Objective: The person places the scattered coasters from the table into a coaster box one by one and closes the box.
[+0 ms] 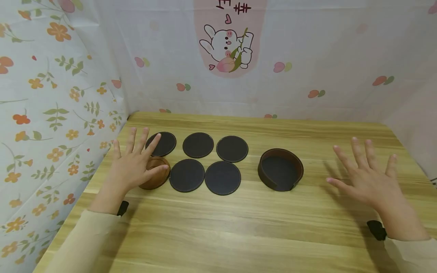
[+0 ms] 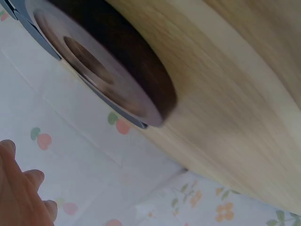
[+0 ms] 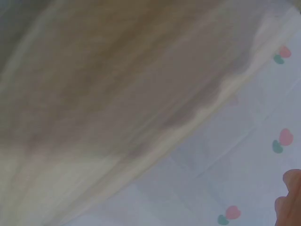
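My left hand, fingers spread, hovers over a round brown wooden piece and overlaps the nearest coaster in the head view. In the left wrist view that wooden piece shows a thick dark side and a ringed recess on top. Black round coasters with stitched edges lie flat in two rows: one at back left, others beside it, and two in front. A dark round holder with a gap in its front wall stands right of them. My right hand is spread over the table, holding nothing.
The light wood-grain table meets a white printed cloth behind it and a flowered cloth along the left side. Black straps circle both wrists below the beige sleeves.
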Demonstrator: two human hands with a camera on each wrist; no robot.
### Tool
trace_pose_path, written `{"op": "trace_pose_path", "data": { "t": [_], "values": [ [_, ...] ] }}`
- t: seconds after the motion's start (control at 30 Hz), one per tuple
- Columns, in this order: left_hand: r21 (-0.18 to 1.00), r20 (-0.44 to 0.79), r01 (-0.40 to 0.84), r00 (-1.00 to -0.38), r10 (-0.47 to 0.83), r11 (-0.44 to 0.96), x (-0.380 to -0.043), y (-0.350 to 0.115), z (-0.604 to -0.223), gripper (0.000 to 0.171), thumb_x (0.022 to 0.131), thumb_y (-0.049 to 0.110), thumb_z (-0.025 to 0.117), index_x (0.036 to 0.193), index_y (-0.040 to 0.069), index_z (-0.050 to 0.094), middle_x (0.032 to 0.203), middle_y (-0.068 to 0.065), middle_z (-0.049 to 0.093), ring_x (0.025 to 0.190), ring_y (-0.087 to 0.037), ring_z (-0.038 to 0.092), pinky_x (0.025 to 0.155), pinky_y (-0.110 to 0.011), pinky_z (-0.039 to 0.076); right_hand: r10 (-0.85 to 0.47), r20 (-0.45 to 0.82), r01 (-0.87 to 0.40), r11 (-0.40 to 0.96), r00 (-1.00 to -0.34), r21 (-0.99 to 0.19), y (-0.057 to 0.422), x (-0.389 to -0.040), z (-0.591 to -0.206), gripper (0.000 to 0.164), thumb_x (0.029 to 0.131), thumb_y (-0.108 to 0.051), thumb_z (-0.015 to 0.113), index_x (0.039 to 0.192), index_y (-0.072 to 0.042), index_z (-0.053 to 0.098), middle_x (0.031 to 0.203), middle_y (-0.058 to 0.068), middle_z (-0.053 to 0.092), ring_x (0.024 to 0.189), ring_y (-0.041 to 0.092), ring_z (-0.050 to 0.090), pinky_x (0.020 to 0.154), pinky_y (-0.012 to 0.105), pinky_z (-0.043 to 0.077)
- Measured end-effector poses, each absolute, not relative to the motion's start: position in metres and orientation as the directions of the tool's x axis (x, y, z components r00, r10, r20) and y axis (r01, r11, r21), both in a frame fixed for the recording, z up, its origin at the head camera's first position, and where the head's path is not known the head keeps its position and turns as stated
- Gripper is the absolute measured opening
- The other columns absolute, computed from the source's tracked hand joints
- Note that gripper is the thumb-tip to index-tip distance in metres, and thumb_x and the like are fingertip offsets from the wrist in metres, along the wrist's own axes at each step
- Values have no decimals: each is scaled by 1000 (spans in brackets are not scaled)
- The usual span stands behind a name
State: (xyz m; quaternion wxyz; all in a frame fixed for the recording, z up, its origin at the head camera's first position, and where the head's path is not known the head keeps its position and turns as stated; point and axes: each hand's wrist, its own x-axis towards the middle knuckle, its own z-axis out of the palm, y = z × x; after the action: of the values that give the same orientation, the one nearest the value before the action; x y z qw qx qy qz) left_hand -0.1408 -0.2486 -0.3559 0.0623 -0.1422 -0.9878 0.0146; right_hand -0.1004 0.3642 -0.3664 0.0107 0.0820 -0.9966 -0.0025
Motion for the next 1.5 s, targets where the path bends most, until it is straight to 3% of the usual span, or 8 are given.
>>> {"op": "trace_pose_path", "data": {
  "t": [0.13, 0.4, 0.6, 0.8, 1.17, 1.5],
  "values": [
    [-25, 97, 294, -951, 295, 955, -142, -240, -356, 94, 88, 74, 50, 161, 36, 3, 169, -4, -4, 155, -34, -12, 109, -79, 6, -178, 33, -178, 984, -983, 3, 358, -101, -362, 94, 92, -67, 52, 160, -35, -4, 161, 1, -32, 146, 28, -36, 99, 67, -34],
    [11, 74, 375, -925, 374, 927, -144, -225, -356, 93, 89, 73, 50, 161, 34, 5, 169, -3, 1, 155, -29, -12, 112, -76, 8, -252, 20, -252, 967, -968, -33, 344, -105, -356, 96, 91, -64, 56, 161, -33, -2, 165, -1, -23, 151, 28, -25, 109, 72, -19],
    [30, 69, 453, -890, 450, 891, -145, -215, -358, 92, 90, 71, 52, 161, 31, 11, 169, -1, 0, 156, -27, -12, 113, -75, 9, -275, -1, -275, 961, -961, -42, 333, -109, -355, 97, 91, -65, 56, 161, -32, -2, 166, 3, -19, 153, 35, -17, 109, 78, -5],
    [29, 65, 473, -880, 471, 881, -146, -208, -358, 92, 90, 71, 52, 161, 29, 12, 169, -1, 1, 156, -26, -12, 114, -74, 10, -291, -36, -289, 956, -956, -44, 326, -113, -352, 97, 91, -67, 55, 161, -31, -1, 167, 4, -16, 154, 36, -13, 108, 80, 1],
    [68, 69, 529, -848, 525, 846, -148, -192, -361, 92, 88, 69, 55, 161, 27, 17, 168, -4, 13, 156, -30, 1, 116, -71, 12, -332, -69, -329, 943, -941, -51, 310, -116, -356, 99, 90, -69, 54, 161, -29, -2, 168, 8, -6, 154, 40, -3, 106, 80, 10],
    [89, 45, 609, -793, 608, 788, -152, -168, -367, 92, 90, 68, 55, 161, 28, 14, 168, 1, 11, 156, -26, 7, 117, -67, 18, -367, -96, -358, 928, -925, -98, 302, -119, -355, 97, 91, -68, 53, 162, -27, 1, 168, 11, 8, 154, 40, 0, 103, 81, 15]
  ]
}}
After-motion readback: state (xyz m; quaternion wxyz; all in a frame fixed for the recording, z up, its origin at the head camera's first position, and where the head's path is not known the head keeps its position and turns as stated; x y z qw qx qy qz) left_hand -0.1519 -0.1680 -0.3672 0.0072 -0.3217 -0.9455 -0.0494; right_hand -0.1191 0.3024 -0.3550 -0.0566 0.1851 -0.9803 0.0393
